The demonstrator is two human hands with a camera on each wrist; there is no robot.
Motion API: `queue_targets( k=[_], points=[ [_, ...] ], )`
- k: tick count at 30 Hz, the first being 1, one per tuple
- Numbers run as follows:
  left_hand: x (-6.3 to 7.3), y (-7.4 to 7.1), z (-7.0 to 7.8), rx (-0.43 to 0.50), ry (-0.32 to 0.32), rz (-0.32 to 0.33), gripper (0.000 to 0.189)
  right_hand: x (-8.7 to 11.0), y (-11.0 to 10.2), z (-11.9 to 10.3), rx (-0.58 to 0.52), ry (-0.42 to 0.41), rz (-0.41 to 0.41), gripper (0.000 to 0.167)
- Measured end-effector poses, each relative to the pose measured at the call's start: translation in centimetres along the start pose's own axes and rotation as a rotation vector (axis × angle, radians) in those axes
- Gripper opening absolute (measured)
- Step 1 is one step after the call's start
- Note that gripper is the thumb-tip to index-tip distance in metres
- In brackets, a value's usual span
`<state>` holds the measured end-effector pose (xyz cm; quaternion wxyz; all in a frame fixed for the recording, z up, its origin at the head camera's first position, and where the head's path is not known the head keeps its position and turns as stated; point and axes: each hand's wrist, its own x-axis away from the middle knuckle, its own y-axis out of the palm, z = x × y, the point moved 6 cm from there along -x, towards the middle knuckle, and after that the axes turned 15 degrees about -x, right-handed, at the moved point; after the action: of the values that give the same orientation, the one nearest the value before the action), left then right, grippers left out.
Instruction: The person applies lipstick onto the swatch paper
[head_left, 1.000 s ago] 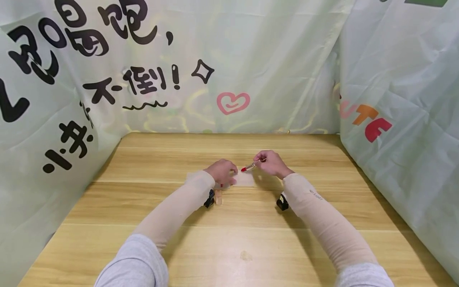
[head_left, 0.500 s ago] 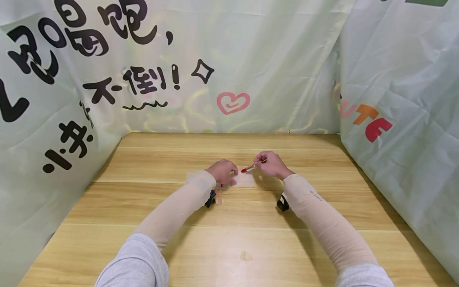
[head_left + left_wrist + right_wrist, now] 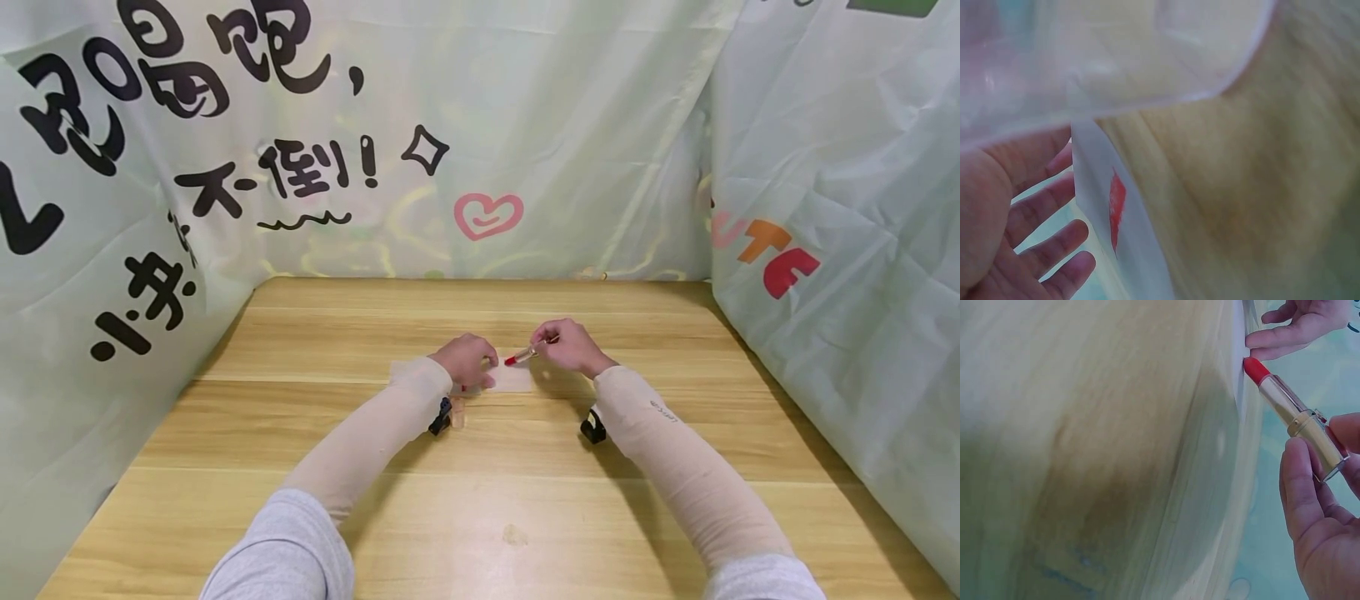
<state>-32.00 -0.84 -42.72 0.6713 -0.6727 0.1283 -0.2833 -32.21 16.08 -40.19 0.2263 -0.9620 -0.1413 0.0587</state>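
My right hand (image 3: pixel 572 344) pinches an uncapped lipstick (image 3: pixel 1288 406) with a red bullet and a silver and gold tube. In the right wrist view, the bullet's tip meets the edge-on sheet of white paper (image 3: pixel 513 379). A red smear (image 3: pixel 1117 209) marks the paper in the left wrist view. My left hand (image 3: pixel 467 360) rests on the paper, left of the lipstick, its fingers (image 3: pixel 1063 237) spread and loosely extended. Part of the sheet is hidden beneath that hand and forearm.
A clear pinkish plastic piece (image 3: pixel 458 412) lies on the wooden table (image 3: pixel 517 500) beside my left wrist, and a clear plastic shape (image 3: pixel 1147 56) looms large in the left wrist view. Printed curtains (image 3: pixel 585 150) enclose the table at the back and sides.
My right hand and the lipstick have shifted slightly toward me, so the red tip sits a little lower over the paper. The left hand has stayed almost still.
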Motion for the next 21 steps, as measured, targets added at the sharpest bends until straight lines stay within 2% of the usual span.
queue_targets(
  k=[7, 21],
  points=[
    [0.00, 0.02, 0.02, -0.006, 0.004, 0.006, 0.035, 0.08, -0.01, -0.10, 0.008, -0.007, -0.014, 0.011],
    [0.01, -0.05, -0.03, -0.008, 0.002, 0.004, 0.035, 0.24, 0.23, -0.11, -0.023, 0.034, -0.057, 0.011]
  ],
)
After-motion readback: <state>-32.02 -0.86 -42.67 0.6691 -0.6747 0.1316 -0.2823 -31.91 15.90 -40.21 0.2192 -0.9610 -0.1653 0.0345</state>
